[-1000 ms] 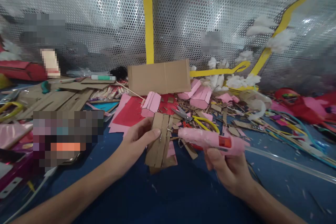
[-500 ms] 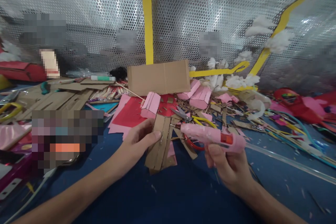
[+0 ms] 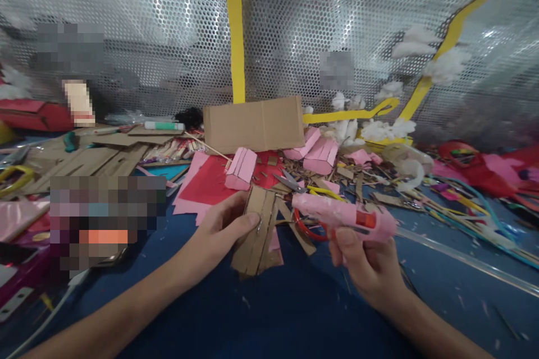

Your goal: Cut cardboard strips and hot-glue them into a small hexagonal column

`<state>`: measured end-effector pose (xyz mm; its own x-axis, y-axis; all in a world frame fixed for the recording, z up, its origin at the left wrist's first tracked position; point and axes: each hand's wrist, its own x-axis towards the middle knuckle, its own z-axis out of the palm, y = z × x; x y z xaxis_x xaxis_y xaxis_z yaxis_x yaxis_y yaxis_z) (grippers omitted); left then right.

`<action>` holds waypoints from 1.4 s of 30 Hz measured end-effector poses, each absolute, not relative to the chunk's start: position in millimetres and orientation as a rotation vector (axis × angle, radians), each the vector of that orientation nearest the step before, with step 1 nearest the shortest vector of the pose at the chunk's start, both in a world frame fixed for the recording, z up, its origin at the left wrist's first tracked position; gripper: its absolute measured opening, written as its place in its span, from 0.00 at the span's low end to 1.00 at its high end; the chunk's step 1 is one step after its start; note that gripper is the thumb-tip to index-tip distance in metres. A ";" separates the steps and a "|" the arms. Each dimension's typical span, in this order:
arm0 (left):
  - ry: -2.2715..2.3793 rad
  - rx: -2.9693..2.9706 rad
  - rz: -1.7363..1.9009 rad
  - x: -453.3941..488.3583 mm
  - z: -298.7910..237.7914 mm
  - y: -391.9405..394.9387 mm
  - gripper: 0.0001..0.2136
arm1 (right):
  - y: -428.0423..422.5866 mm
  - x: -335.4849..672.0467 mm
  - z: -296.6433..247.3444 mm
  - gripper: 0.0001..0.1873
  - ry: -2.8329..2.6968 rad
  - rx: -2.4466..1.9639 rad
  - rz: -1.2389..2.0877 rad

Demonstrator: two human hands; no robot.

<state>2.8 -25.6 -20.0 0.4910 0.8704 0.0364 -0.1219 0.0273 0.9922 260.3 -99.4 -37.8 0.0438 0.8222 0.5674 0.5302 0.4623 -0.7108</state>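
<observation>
My left hand (image 3: 221, 227) pinches a small piece made of glued cardboard strips (image 3: 257, 231), thumb on its front, holding it tilted above the blue table (image 3: 269, 314). My right hand (image 3: 366, 266) grips a pink hot glue gun (image 3: 343, 214) by its handle. The gun's nozzle points left, just beside the upper right edge of the cardboard piece. A clear glue stick (image 3: 463, 258) sticks out of the gun's back toward the right.
Scissors with yellow handles (image 3: 311, 188) and red-handled ones lie just behind the glue gun. A folded cardboard sheet (image 3: 255, 123) stands further back, with pink paper boxes (image 3: 241, 168), red paper, cardboard scraps and cotton wads around it. A perforated metal wall closes the back.
The glue gun's nozzle has drifted slightly right and up along the cardboard piece's top edge. The cardboard piece has tilted a little further over in my left hand.
</observation>
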 end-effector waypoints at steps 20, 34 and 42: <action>0.699 1.326 0.894 3.0 -22.7 -24.2 0.18 | -98.7 262.2 -38.4 0.26 -1.644 -1.210 0.345; 0.762 1.229 0.930 3.9 -19.0 -25.4 0.19 | -97.7 256.0 -23.8 0.22 -1.766 -1.019 0.378; 0.801 1.209 0.951 4.2 -17.2 -26.3 0.18 | -98.5 258.3 -30.2 0.19 -1.816 -1.007 0.384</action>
<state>4.2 -26.3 -17.2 0.4027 0.9153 -0.0113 -0.1669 0.0856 0.9822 258.3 -98.5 -30.2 -0.1705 0.7775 0.6054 0.4655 0.6051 -0.6459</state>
